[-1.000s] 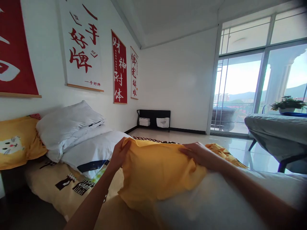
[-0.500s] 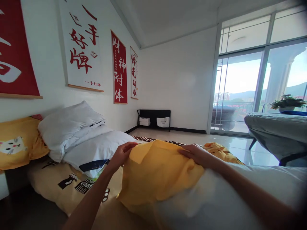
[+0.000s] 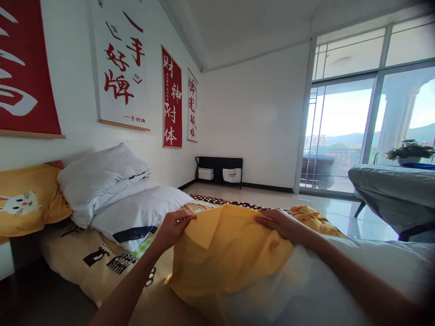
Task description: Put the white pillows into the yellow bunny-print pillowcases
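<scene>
A yellow pillowcase (image 3: 224, 253) is stretched between my two hands over the end of a white pillow (image 3: 306, 290) that lies close below the camera. My left hand (image 3: 173, 226) pinches the left edge of the pillowcase, where a corner is folded over. At the right part of the case's top edge, my right hand (image 3: 280, 224) grips the fabric, its forearm lying along the white pillow. Both hands are low over the bed (image 3: 84, 267), which has a cream patterned sheet.
Two white pillows (image 3: 112, 190) are stacked at the bed's head beside a yellow cat-print pillow (image 3: 27, 203). More yellow cloth (image 3: 316, 217) lies behind my right hand. A grey-covered table (image 3: 394, 194) with a plant stands at right. Glass doors and a low black shelf (image 3: 219, 170) are beyond.
Both hands have dropped slightly with the pillowcase. The left hand moved right and now pinches a folded-over corner. The view shifted a little to the left.
</scene>
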